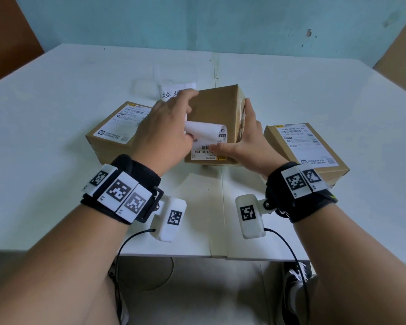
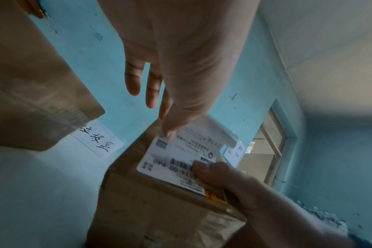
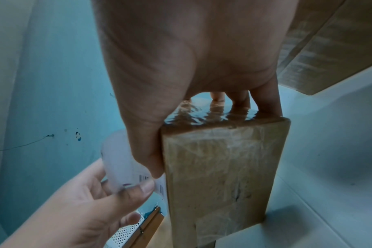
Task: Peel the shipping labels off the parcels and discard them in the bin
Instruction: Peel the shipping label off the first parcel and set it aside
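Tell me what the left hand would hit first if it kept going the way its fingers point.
Probably the white handwritten note behind the middle parcel; the left hand, pinching the half-peeled label, points toward it. Depth is unclear.

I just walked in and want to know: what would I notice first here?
First, the two hands in the middle of the white table: the left hand pinches a half-peeled white label, curling it off the middle box, which the right hand steadies. On either side lies another box, the left box and the right box, labels on.
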The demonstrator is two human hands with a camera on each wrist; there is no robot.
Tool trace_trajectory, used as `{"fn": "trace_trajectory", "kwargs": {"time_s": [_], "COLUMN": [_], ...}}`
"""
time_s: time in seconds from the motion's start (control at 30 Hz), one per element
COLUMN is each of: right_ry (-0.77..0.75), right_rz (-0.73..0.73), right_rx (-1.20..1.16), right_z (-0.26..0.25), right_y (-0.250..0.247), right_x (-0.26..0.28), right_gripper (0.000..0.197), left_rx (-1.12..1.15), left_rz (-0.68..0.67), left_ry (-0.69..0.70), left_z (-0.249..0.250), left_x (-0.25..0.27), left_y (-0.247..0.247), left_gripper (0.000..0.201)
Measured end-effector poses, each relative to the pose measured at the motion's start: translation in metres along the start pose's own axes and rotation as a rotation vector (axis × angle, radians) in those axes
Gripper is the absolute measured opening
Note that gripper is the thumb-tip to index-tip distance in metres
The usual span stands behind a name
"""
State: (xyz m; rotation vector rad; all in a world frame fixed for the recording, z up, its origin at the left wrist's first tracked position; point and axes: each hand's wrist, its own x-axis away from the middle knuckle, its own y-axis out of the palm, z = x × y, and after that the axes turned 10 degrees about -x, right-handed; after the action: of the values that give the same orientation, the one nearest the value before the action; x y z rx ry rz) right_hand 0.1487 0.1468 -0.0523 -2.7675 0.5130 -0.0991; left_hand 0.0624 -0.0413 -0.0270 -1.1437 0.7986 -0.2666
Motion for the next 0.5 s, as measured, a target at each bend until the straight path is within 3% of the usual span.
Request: {"fn": "trace_trajectory", "kwargs": {"time_s": [0.23,0.5], "right_ry": [0.002,0.001], "right_rz": [0.007,0.025], "right_rx": [-0.009,-0.027], "right_z": [0.0006,0.0002], "right_y": [0.0012,-0.0005], "right_x": [-0.0010,0.0011], "right_gripper": [0.135,0.133], "left_rx": [0.156,0.163], "left_rz": [-0.099,-0.112], "left_ry": [-0.084,-0.048], "left_z": [-0.0057,-0.0029], "left_x": [-0.0017,0.0009], "left_y": [0.0004,-0.0035], "left_gripper": [0.030,0.026]}}
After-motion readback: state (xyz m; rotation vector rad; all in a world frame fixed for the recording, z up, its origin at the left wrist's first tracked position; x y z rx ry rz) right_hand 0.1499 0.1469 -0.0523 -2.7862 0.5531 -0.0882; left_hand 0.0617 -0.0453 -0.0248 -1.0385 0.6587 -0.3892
